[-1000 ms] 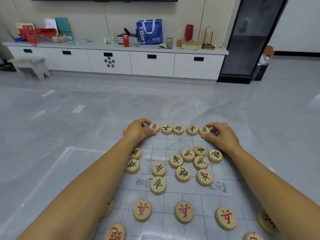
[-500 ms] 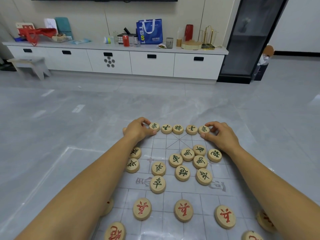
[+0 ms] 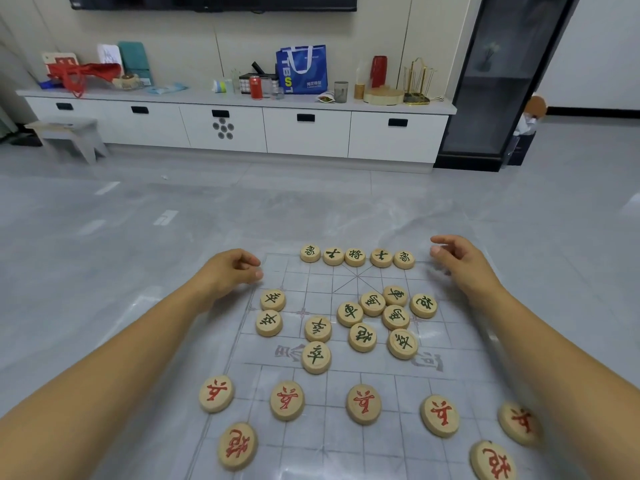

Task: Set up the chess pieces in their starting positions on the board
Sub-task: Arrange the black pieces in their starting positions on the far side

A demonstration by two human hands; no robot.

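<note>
A clear plastic chess board sheet [image 3: 346, 441] lies on the grey floor. Several round wooden pieces with green characters form a row [image 3: 355, 257] along its far edge. More green pieces sit in a loose cluster [image 3: 372, 317] right of centre and a few at the left [image 3: 272, 308]. Red-marked pieces [image 3: 363, 403] line the near half. My left hand [image 3: 230, 271] hovers at the board's far left corner, fingers loosely curled and holding nothing. My right hand [image 3: 460, 259] hovers off the far right corner, fingers apart and empty.
A long white cabinet [image 3: 239, 128] with a blue bag [image 3: 301, 69], a red can and other items runs along the far wall. A small stool [image 3: 67, 135] stands at the left and a dark glass cabinet [image 3: 495, 81] at the right. Grey tiled floor surrounds the board.
Both hands have let go of the end pieces of the far row and moved outward, left hand to the left, right hand to the right. The row of green pieces stays in place.
</note>
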